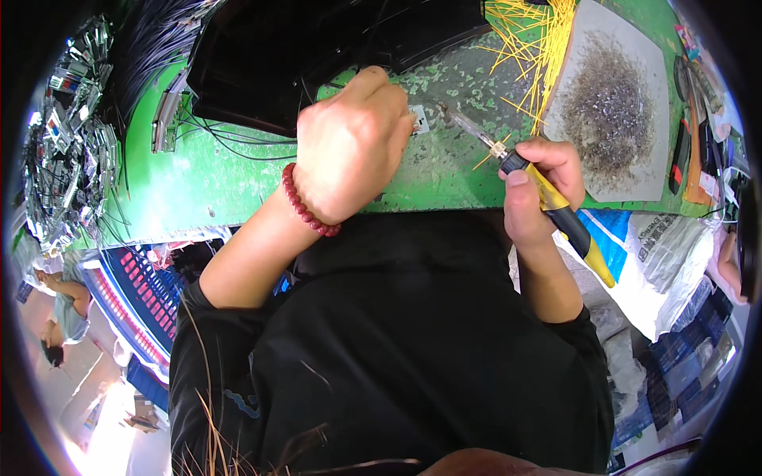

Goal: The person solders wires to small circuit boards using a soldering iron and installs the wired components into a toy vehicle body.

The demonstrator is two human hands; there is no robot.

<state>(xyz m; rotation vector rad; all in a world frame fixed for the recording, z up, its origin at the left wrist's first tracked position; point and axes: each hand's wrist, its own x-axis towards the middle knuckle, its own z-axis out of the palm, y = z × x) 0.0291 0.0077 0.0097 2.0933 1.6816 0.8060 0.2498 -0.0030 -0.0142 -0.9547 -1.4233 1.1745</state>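
Observation:
In my right hand (544,186) is a soldering iron (559,208) with a yellow and black handle. Its metal tip slants up and left over the green worktop (238,186). My left hand (353,143), with a red bead bracelet (295,198) at the wrist, is closed over the bench, back of the hand up. A small white piece (419,119) shows beside its fingertips, close to the iron's tip. Whether the fingers pinch that piece or something else is hidden. Thin black wires (246,143) run under this hand.
A large glossy black panel (262,63) lies beyond my left hand. Yellow wires (540,59) are strewn at the far right, next to a grey board (659,87) with dark debris. Wired assemblies (67,151) pile up at left. A blue basket (143,289) stands below.

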